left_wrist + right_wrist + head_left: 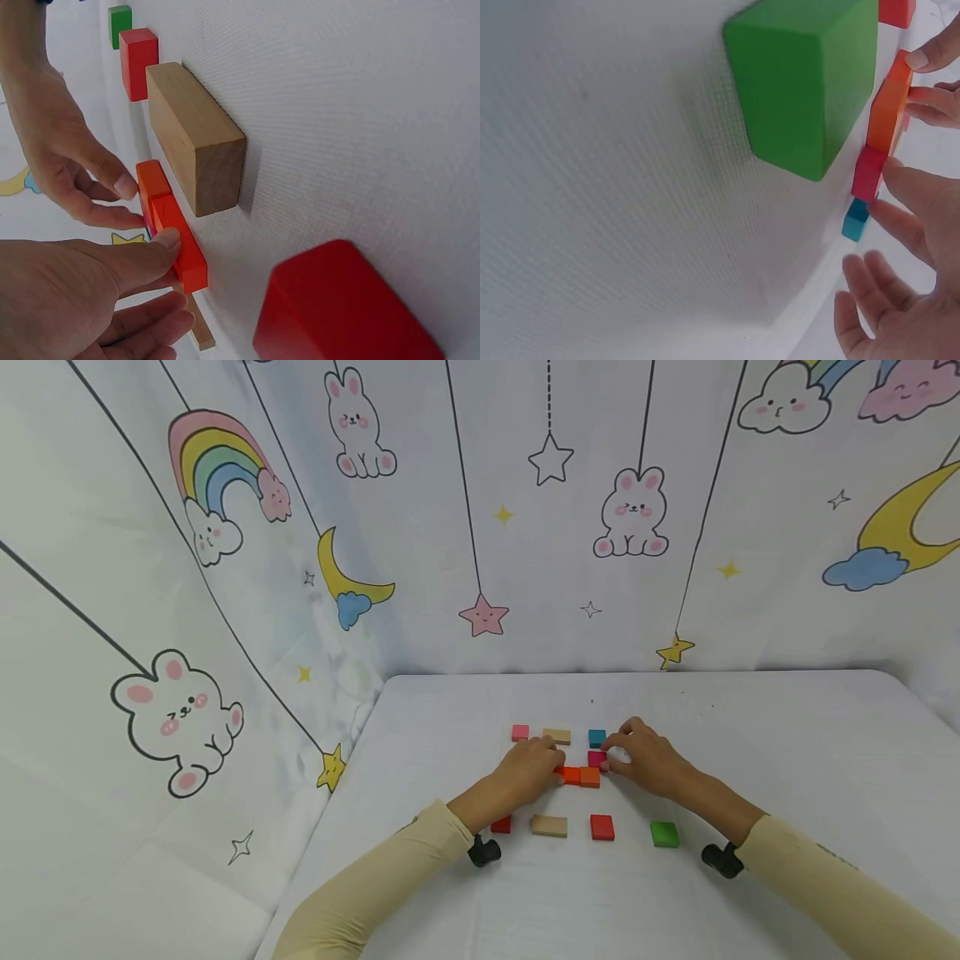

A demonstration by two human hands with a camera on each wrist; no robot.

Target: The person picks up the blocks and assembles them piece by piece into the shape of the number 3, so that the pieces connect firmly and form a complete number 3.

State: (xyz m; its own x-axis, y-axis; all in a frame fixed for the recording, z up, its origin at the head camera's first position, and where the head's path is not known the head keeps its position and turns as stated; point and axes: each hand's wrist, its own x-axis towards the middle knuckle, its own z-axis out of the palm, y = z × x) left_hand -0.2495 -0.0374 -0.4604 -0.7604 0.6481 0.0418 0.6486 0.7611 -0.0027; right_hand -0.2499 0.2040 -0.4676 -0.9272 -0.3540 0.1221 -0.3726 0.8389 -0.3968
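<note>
Head view: the left hand (528, 770) pinches the orange-red block (572, 776), which lies end to end with the orange block (590, 777). The right hand (648, 760) has its thumb and index finger about the crimson block (596, 760), just behind the orange block. The blue block (597, 738) stands beyond; whether it touches the crimson block cannot be told. For a neat join, the left hand would best serve as an anchor while the right hand squares the edges

Left wrist view: the left hand's thumb lies on the orange-red block, the grip narrowed to that block's width and the remaining fingers loose. Light pressure seems advisable, since a hard squeeze could skew the pair. The wooden block (191, 139) and the red block (330, 307) lie near, so a raised wrist should avoid nudging them

Right wrist view: thumb and index finger of the right hand close to the crimson block's width, the other fingers spread and free; contact low on its sides should prevent tipping. The green block (784, 90) fills the foreground. As in the other views, no container shows; the loose blocks lie directly on the white table (630, 195)
</note>
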